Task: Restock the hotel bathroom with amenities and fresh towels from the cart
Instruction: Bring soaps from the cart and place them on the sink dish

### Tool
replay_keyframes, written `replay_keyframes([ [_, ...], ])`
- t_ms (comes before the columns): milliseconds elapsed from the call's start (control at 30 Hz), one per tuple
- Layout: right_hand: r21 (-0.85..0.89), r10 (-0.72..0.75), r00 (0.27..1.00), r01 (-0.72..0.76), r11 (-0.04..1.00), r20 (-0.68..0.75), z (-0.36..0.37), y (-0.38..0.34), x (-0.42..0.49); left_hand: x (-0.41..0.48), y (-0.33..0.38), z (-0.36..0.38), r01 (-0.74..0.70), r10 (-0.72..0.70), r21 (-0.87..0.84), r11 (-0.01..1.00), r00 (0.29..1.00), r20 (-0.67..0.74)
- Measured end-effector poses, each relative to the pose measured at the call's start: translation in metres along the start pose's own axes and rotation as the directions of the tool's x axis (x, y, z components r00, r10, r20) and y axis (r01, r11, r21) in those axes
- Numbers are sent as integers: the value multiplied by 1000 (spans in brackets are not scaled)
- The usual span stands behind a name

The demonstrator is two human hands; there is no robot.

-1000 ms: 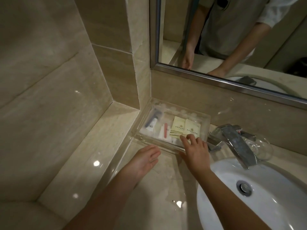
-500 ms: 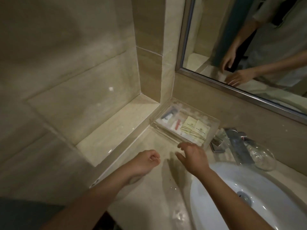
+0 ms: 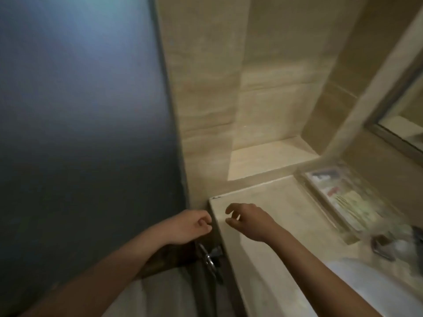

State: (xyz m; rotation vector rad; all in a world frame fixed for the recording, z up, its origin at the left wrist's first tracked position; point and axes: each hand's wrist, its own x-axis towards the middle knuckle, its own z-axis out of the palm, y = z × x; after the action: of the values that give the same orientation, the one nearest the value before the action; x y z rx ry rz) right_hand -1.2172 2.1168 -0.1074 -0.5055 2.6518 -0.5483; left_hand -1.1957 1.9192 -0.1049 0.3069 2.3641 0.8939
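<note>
The left hand hovers low and just left of centre, beside the front corner of the beige stone countertop. Its fingers are curled loosely inward and it holds nothing. The right hand hangs just over the near end of the countertop, close to the left hand but not touching it. Its thumb and fingers are curved and slightly apart, also empty. The clear plastic amenity tray lies on the countertop at the right of the frame, along the back wall under the mirror, well apart from both hands. Motion blur smears its contents, but a red item, some pale sachets and a dark item at its far end can be made out. Below the tray, at the right edge, is a blurred chrome faucet, and the white sink basin fills the lower right corner. A recessed tiled ledge sits behind the counter's far end at centre. A dark frosted panel fills the left half of the frame. Under the counter's corner, beneath the left hand, a metal valve fitting shows.
</note>
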Motion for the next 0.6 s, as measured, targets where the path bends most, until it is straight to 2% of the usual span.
replay_keyframes([
  [133, -72, -167, 980, 176, 982, 109, 21, -79, 26, -75, -54, -14, 126, -129, -31, 992, 983, -134],
  [267, -134, -338, 898, 386, 913, 280, 59, -175, 39, -168, -115, -20, 208, -242, -144, 967, 928, -283],
  [333, -133, -377, 869, 435, 890, 321, 77, -215, 42, -207, -135, -21, 237, -286, -182, 954, 902, -324],
  [433, -114, -473, 785, 555, 824, 401, 116, -308, 34, -295, -179, -21, 278, -370, -270, 922, 841, -395],
  [600, -74, -619, 583, 757, 649, 526, 176, -454, 9, -430, -247, -18, 382, -493, -313, 869, 716, -494],
])
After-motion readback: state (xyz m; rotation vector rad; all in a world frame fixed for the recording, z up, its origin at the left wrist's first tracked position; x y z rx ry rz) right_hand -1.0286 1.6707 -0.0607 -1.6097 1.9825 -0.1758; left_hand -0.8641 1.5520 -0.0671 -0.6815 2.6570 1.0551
